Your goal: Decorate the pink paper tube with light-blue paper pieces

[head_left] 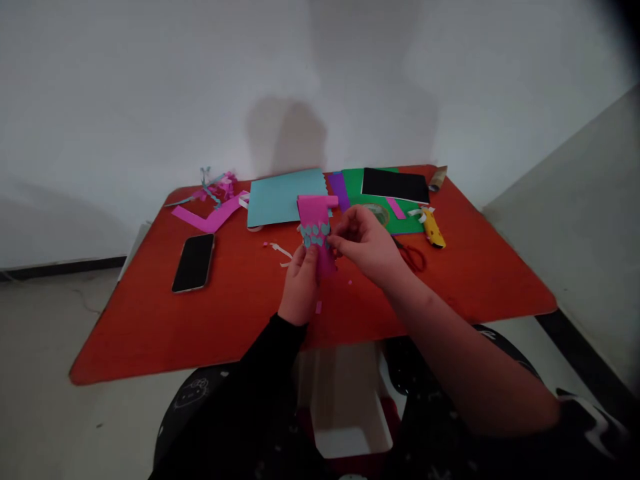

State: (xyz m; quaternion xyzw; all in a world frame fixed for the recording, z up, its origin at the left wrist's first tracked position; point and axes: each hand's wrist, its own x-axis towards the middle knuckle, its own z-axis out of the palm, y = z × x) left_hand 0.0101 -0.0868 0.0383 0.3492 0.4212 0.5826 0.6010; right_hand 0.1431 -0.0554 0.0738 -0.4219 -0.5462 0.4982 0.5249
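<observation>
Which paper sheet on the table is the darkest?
The black sheet, toward the far right, resting on the green sheet; the green sheet, the light-blue sheet and the purple sheet are all paler.

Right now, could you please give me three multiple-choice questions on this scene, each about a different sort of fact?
1. Where does the smartphone lie?
A) On the green card
B) On the red table, left of the left hand
C) Under the teal card

2. What colour are the scale-shaped paper pieces on the pink paper?
A) Yellow
B) Black
C) Light blue

3. What state is the pink paper in?
A) Lying flat on the table
B) Held up off the table
C) Crumpled into a ball

Answers:
1. B: the smartphone rests on the tabletop.
2. C: a light blue row crosses the paper.
3. B: the left hand holds it up, with the right hand at its edge.
</observation>
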